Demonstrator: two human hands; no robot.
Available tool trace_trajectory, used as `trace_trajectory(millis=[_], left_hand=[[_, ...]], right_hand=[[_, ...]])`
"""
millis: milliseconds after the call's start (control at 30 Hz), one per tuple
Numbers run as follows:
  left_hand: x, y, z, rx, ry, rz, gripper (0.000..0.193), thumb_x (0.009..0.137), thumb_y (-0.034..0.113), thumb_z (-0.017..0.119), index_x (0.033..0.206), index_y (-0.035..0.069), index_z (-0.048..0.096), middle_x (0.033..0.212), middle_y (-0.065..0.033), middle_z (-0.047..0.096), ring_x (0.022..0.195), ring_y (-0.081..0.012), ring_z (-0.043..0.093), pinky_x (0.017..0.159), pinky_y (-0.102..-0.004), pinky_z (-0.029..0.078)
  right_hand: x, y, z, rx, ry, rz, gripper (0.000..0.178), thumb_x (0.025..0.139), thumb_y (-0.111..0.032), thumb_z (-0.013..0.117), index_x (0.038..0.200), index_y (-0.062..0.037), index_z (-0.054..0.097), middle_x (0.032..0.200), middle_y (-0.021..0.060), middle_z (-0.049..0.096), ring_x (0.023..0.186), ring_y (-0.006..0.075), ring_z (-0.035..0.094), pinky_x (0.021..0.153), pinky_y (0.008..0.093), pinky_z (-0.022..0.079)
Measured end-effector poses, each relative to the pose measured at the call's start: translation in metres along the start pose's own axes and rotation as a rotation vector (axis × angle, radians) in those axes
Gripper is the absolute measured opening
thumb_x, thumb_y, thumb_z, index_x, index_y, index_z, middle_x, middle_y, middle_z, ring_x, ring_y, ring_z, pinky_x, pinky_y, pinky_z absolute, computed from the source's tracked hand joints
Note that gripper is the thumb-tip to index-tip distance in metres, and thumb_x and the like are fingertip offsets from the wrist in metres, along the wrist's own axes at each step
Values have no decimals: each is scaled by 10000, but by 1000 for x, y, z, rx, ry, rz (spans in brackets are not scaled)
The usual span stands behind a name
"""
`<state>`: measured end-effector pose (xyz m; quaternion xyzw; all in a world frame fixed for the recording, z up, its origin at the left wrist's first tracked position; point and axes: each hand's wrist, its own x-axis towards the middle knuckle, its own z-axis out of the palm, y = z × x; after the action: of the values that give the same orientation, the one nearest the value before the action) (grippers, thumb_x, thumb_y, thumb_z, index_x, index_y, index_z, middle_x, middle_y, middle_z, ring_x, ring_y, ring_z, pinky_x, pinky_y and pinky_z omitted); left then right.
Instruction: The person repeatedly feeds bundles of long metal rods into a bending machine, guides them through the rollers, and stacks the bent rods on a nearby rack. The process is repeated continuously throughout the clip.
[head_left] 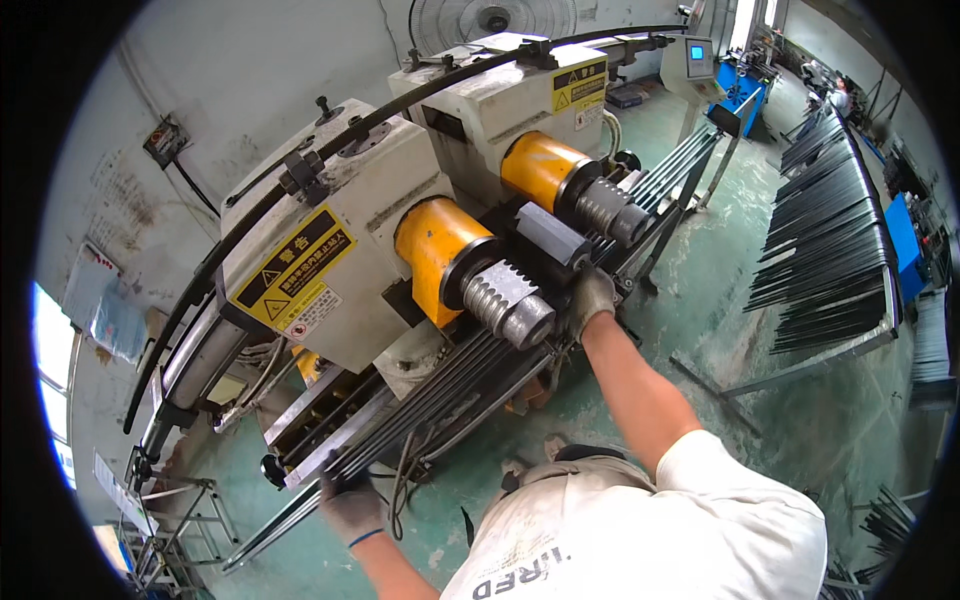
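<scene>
A bundle of long, thin metal rods (420, 400) runs slantwise along the front of a two-headed grey machine (370, 250). At the lower left my gloved left hand (350, 510) is closed round the rods near their left end. My gloved right hand (592, 303) curls at the same bundle farther right, beside a dark steel block (550, 236); its fingertips are partly hidden. Between my hands a yellow cylinder (440, 250) ends in a ridged metal shaft (508, 303). A second yellow cylinder (545, 170) with a similar ridged shaft (612, 210) stands beyond the right hand.
A rack (890, 325) at the right carries many dark rods. A control box (688, 62) with a lit screen stands at the back. A black curved hose (240, 225) arches over the machine. Beside the left end of the rods stands a metal frame (190, 520).
</scene>
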<state>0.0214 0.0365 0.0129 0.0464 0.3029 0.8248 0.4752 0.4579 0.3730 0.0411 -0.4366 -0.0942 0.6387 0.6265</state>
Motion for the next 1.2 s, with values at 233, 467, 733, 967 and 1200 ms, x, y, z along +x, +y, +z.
trace_trajectory(millis=[233,467,733,967,1200], left_hand=[[22,21,-35,15,163,200,296,1132,219,624,1205,-26,772,1219,-145,812,1201,-299,744,1147,-472,562],[16,-65,11,6,87,108,325,1127,231,621,1359,34,733,1401,-146,748,1343,-334,664,1219,-521,487],[15,-35,10,-76,193,183,358,1153,268,567,1332,-9,705,1336,-185,748,1309,-366,679,1212,-529,505],[7,-75,41,-38,232,153,307,1135,285,646,1310,43,716,1289,-125,775,1263,-294,708,1166,-476,543],[-3,-89,75,-110,192,-52,421,1136,360,636,1438,68,646,1449,-137,696,1415,-340,599,1260,-600,419]], right_hand=[[3,-3,-12,-170,89,-54,358,1089,-381,632,1152,-44,734,1090,82,746,933,230,689,798,392,537],[-9,15,-44,-219,63,-281,393,1111,-349,683,1267,4,756,1143,48,755,1043,162,655,954,342,519],[4,28,-188,-473,90,-313,499,1136,-329,653,1450,58,661,1377,131,752,1189,247,718,1073,375,543],[-15,39,-234,-649,154,-144,436,1140,-324,648,1353,51,712,1227,101,777,1071,205,717,965,360,552],[-40,72,-199,-688,70,-185,453,1081,-396,746,1287,7,755,1089,62,786,908,171,694,847,337,551]])
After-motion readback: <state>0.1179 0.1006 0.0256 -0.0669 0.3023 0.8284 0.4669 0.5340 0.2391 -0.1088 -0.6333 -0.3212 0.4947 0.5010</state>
